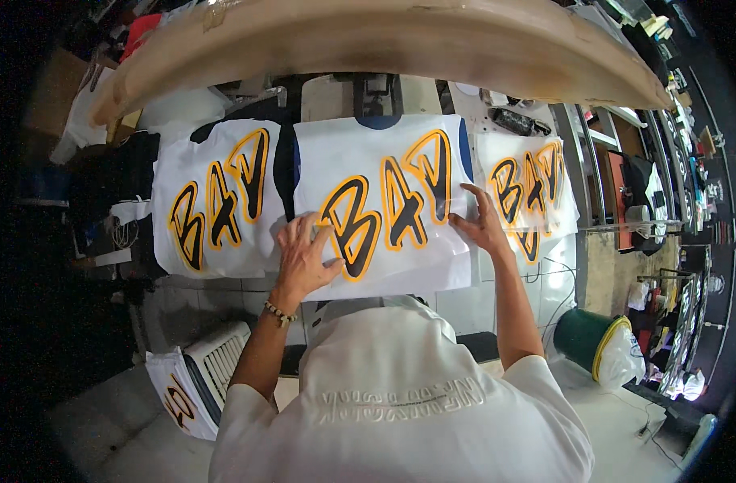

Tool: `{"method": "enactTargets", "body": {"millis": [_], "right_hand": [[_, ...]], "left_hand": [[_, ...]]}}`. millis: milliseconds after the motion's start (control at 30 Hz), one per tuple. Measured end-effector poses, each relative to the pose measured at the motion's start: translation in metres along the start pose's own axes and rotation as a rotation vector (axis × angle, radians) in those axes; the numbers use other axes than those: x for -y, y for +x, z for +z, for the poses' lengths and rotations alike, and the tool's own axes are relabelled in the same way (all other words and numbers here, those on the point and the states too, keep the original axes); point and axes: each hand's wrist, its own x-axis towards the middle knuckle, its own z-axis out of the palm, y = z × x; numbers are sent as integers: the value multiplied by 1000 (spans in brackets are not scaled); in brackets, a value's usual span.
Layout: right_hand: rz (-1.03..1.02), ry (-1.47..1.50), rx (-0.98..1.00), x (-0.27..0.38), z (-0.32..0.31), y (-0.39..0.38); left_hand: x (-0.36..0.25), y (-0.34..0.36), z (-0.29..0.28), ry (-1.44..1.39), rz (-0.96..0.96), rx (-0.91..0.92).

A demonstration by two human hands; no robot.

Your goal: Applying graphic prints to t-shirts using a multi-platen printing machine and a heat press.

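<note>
In front of me a white shirt panel [384, 153] with dark blue at its collar and sides lies flat. Over it is a shiny, partly see-through printed film [440, 270] with bold black lettering outlined in orange. My left hand [305, 253] rests on the film's left side, fingers spread and thumb pointing inward. At the right edge, my right hand [480, 221] touches the film with thumb and fingers apart. To the left lies a second printed white piece [171, 181] on black cloth. On the right sits a stack of similar printed sheets [496, 153].
A long tan padded bar [384, 48] spans the far side above the work. A green bucket [581, 342] with a plastic bag stands on the floor at right. At lower left, another printed sheet [162, 386] hangs by a white slatted chair [223, 354]. Metal shelving [601, 177] stands right.
</note>
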Motion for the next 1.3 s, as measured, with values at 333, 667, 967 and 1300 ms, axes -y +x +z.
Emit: {"method": "enactTargets", "body": {"millis": [333,667,967,1300], "right_hand": [[-79,-163,-78,3,4,-4],[-130,-185,-137,-6,6,-6],[181,393,-223,-28,6,-16],[225,434,-187,-40,15,18]], "left_hand": [[-6,21,-2,58,79,11],[0,25,0,1,29,-85],[51,-3,36,-271,-143,-323],[34,-5,56,-240,-131,-266]]}}
